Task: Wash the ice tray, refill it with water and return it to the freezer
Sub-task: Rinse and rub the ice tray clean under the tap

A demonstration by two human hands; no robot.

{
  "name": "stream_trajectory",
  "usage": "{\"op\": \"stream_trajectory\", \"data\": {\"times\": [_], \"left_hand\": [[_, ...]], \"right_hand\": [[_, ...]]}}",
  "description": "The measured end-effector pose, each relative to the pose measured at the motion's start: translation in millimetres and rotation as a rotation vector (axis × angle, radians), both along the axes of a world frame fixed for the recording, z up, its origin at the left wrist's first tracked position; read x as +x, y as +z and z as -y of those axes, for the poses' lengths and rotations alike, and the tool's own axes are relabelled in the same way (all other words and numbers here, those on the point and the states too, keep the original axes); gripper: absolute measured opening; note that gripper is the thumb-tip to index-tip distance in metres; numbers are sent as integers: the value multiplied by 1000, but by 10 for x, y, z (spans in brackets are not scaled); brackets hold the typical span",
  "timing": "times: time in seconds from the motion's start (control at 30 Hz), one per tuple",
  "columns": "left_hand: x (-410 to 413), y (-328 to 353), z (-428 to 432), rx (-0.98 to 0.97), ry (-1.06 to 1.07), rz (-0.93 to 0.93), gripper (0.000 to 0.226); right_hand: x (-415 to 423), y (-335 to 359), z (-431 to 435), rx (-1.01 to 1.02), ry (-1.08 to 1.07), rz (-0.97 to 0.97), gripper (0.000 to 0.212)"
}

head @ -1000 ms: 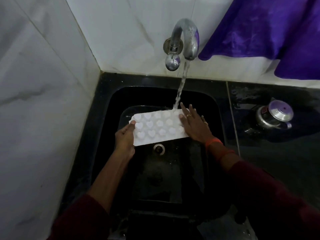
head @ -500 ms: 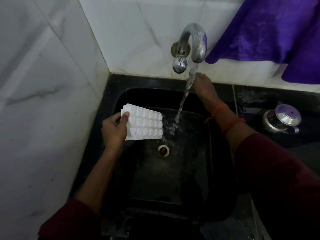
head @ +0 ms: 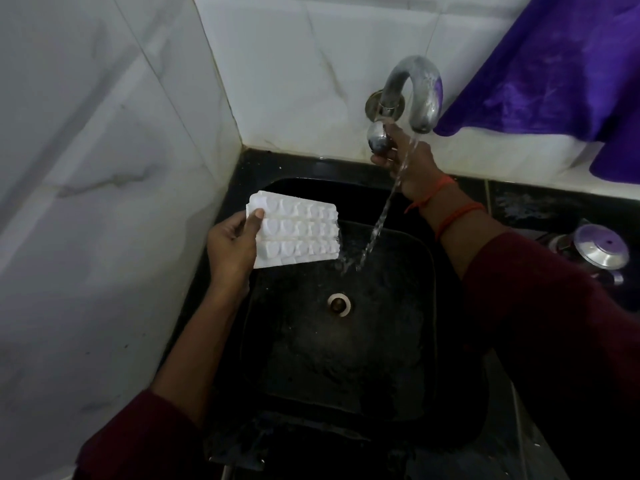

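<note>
A white ice tray (head: 298, 233) with heart-shaped cups is tilted over the left side of the black sink (head: 346, 358). My left hand (head: 230, 245) grips its left end, thumb on top. My right hand (head: 410, 166) is up at the wall, fingers closed around the round knob (head: 378, 139) of the curved metal tap (head: 415, 95). A thin stream of water (head: 381, 223) runs from the spout past my right wrist and lands just right of the tray's end.
White marble walls close in on the left and back. A purple cloth (head: 554, 64) hangs at the upper right. A steel pot with a lid (head: 601, 251) stands on the black counter right of the sink. The drain (head: 338, 303) lies mid-basin.
My right hand left the tray and rose to the tap knob. My left hand drew the tray left, out of the stream, and tipped it. The stream looks thinner.
</note>
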State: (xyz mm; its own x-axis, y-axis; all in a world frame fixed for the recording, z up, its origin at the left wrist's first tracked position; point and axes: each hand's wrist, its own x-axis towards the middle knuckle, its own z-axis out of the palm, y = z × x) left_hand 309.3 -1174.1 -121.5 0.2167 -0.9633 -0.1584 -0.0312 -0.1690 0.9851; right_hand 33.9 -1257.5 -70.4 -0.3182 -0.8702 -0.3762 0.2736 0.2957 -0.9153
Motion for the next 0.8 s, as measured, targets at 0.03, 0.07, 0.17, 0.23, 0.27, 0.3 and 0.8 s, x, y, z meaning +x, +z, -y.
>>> {"op": "stream_trajectory", "data": {"times": [0.03, 0.07, 0.17, 0.23, 0.27, 0.3, 0.8], "left_hand": [[11, 6, 1, 2, 5, -8, 11], [17, 10, 2, 4, 5, -14, 11], [23, 4, -3, 8, 17, -35, 10], [32, 9, -9, 9, 14, -53, 10], [35, 10, -12, 11, 7, -64, 10], [37, 8, -16, 15, 2, -73, 11], [206, 111, -419, -56, -236, 16, 20]], "right_hand": [[-1, -8, -10, 1, 15, 65, 40], [0, -8, -26, -12, 26, 133, 42], [22, 19, -53, -32, 45, 248, 46], [-5, -19, -70, -46, 68, 266, 46], [-34, -65, -95, -39, 73, 268, 46], [-71, -128, -139, -9, 61, 271, 47], [326, -1217, -1282, 376, -144, -26, 35]]}}
